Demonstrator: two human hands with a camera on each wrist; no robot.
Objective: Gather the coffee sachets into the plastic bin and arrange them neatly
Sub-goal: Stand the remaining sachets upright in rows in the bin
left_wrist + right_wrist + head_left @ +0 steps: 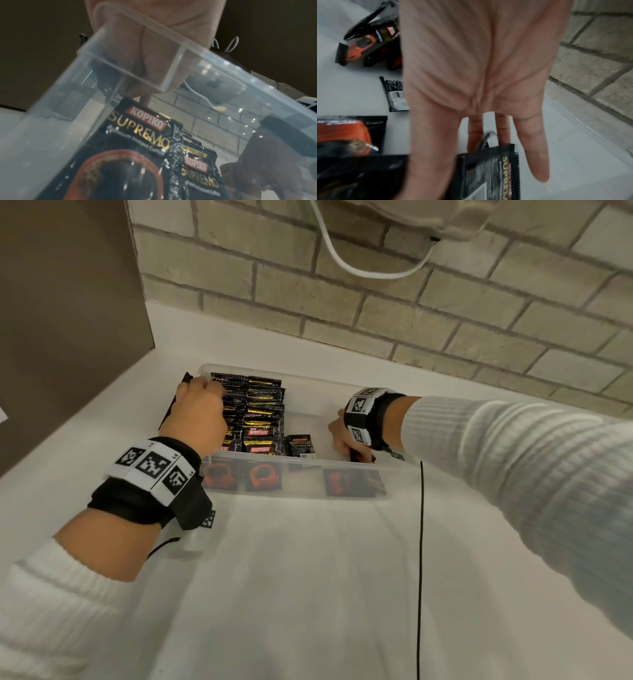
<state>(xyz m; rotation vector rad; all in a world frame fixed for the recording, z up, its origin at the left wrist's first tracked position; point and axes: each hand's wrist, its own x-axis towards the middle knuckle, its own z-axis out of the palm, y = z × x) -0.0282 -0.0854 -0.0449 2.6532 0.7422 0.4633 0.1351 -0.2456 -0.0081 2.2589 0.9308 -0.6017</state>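
Note:
A clear plastic bin (301, 486) stands on the white counter. Black Kopiko coffee sachets (262, 419) stand in rows in its left half, and one loose sachet (300, 445) lies beside them. My left hand (198, 409) is curled at the bin's left end. Its fingers (154, 60) reach over the rim and pinch the top of an upright sachet (137, 135). My right hand (342, 433) is inside the bin's right half, near the front wall. It holds a sachet (488, 173) between thumb and fingers, with the little finger (534, 155) straight.
A grey brick wall (411, 313) runs behind the counter, with a white cable (342, 261) hanging on it. A brown panel (68, 302) stands at the left. A thin black cord (420, 542) lies across the counter (308, 577) in front of the bin.

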